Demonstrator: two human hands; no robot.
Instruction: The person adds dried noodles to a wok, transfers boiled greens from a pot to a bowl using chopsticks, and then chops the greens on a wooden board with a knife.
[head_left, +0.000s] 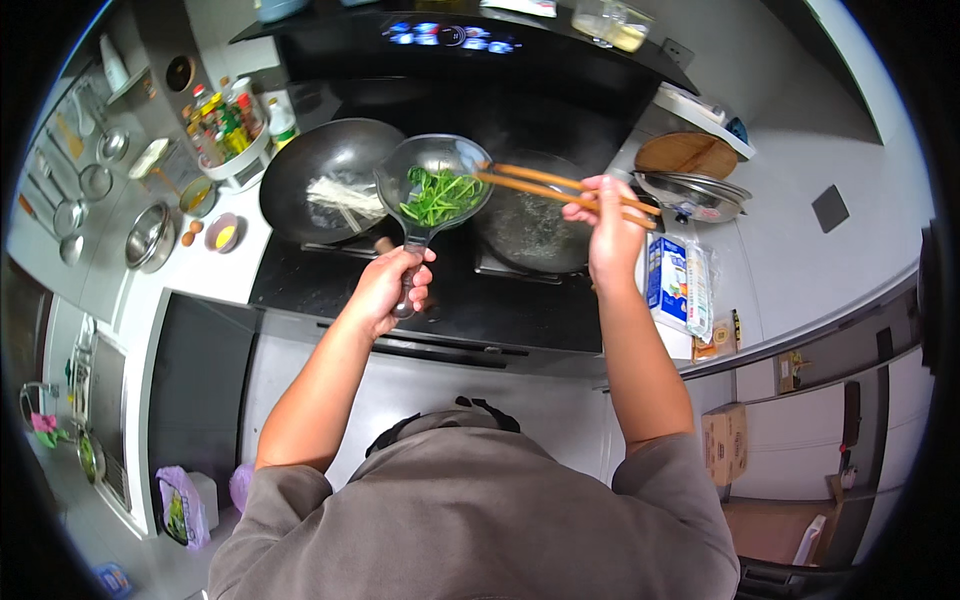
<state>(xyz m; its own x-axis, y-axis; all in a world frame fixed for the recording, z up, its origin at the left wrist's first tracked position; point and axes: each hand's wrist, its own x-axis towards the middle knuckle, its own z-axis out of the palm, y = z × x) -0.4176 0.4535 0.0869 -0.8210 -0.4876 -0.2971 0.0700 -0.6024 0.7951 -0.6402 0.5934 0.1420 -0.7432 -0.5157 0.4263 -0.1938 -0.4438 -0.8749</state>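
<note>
My left hand (394, 281) grips the handle of a transparent scoop (431, 150), held level above the gap between two pans. Green leafy vegetables (441, 195) lie in its bowl. Wooden chopsticks (536, 184) are in my right hand (615, 225), and their tips reach the scoop's right rim beside the greens. Beneath the scoop on the left is a dark wok (300, 157) with pale dry-looking noodles (341, 199) inside, partly covered by the scoop. On the right, a dark pan (532, 236) holds bubbling liquid, with faint steam over it.
Left of the black cooktop (480, 307) stand a rack of sauce bottles (225, 124), metal bowls (150, 236), eggs (187, 238) and a small bowl of yellow liquid (225, 234). To the right are a round wooden board (686, 155), pan lids (694, 195) and food packages (667, 281).
</note>
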